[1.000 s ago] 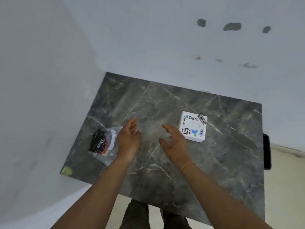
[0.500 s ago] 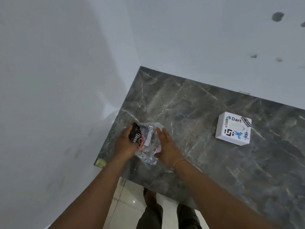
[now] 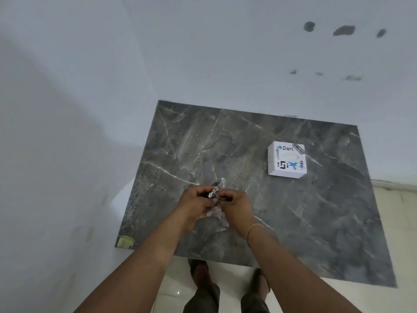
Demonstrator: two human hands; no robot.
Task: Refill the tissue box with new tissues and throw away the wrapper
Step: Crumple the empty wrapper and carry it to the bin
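Observation:
A crumpled clear plastic wrapper (image 3: 217, 212) with dark print is bunched between both my hands above the table's near middle. My left hand (image 3: 196, 203) grips its left side and my right hand (image 3: 237, 205) grips its right side, fingers curled over it. Bits of wrapper stick out above and below my fingers; most of it is hidden. The white tissue box (image 3: 286, 162), covered in stickers, stands on the grey marble table (image 3: 316, 222) at the right, well away from my hands.
White walls (image 3: 67, 132) close the table in at the left and back, forming a corner. A yellowish patch (image 3: 126, 241) marks the table's near left corner. Pale floor tiles (image 3: 397, 211) show at the right and below, with my legs (image 3: 225, 294) under the near edge.
Both hands came onto the wrapper lying at the table's left, gathered it, and now hold it bunched together and lifted nearer the middle. The box has not moved.

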